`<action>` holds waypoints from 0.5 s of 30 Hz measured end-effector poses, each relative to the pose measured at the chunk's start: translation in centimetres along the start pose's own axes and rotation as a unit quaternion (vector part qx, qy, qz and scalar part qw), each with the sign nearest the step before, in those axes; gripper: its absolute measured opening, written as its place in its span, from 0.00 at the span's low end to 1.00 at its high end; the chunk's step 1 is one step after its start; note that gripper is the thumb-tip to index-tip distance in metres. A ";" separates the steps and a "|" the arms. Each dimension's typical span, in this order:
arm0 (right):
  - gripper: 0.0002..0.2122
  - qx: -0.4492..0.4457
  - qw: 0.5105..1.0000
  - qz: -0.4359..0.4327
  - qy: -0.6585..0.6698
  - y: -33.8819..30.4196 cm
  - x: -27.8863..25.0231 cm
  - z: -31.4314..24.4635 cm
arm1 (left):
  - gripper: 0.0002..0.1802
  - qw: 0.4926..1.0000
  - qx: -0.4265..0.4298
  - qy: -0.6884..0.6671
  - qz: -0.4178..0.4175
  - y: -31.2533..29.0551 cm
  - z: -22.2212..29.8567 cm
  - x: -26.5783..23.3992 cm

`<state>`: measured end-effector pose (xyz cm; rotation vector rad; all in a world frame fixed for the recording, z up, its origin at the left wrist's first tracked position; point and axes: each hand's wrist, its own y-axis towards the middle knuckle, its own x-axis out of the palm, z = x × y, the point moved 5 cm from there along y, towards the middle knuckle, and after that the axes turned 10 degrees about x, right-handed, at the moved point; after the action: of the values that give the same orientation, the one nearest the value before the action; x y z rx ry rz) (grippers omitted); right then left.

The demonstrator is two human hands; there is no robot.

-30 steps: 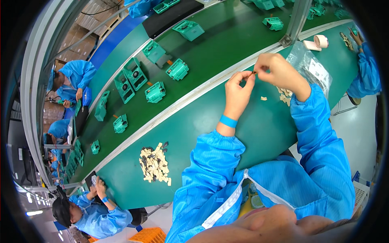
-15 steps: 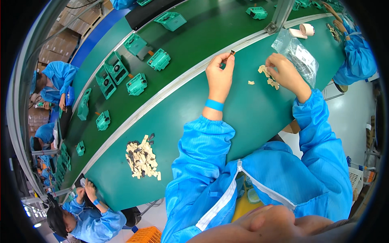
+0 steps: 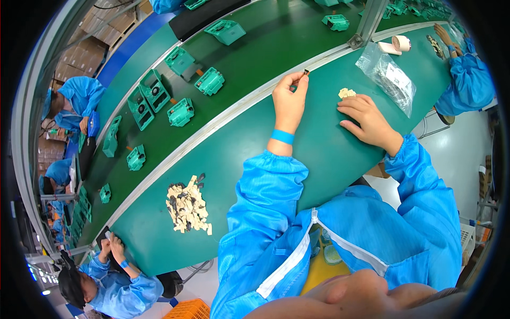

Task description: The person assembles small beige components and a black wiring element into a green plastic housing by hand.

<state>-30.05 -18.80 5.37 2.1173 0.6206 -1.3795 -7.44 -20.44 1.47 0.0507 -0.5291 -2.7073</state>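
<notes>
My left hand (image 3: 289, 101), with a blue band at the wrist, is raised near the white rail. Its thumb and fingertips pinch a small dark piece (image 3: 306, 73); its exact kind is too small to make out. To the right, my right hand (image 3: 369, 119) lies palm down on the green table (image 3: 255, 207), fingers stretched and slightly apart. Cream paper scraps (image 3: 347, 93) show just beyond its fingertips, and any under the palm are hidden. A clear plastic bag (image 3: 388, 80) with dark contents lies past that hand.
A heap of cream scraps and dark pieces (image 3: 187, 206) lies at the left. Beyond the rail (image 3: 228, 117), teal plastic housings (image 3: 209, 81) stand on a green belt. A white roll-shaped object (image 3: 401, 43) is at the far right. Other people in blue work around.
My right hand has come down from a bent-finger pose to lie flat over the scraps, hiding several that showed before. My left hand has barely moved and still pinches the dark piece.
</notes>
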 end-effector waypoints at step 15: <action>0.22 0.365 0.720 -0.196 0.557 11.9 6.8 2.1 | 0.07 0.849 0.332 0.395 -0.111 -1.3 4.0 -1.4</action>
<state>-21.43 -28.51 0.55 3.6170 1.1277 -0.2703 -7.06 -17.38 4.69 1.4010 -1.1738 -2.2448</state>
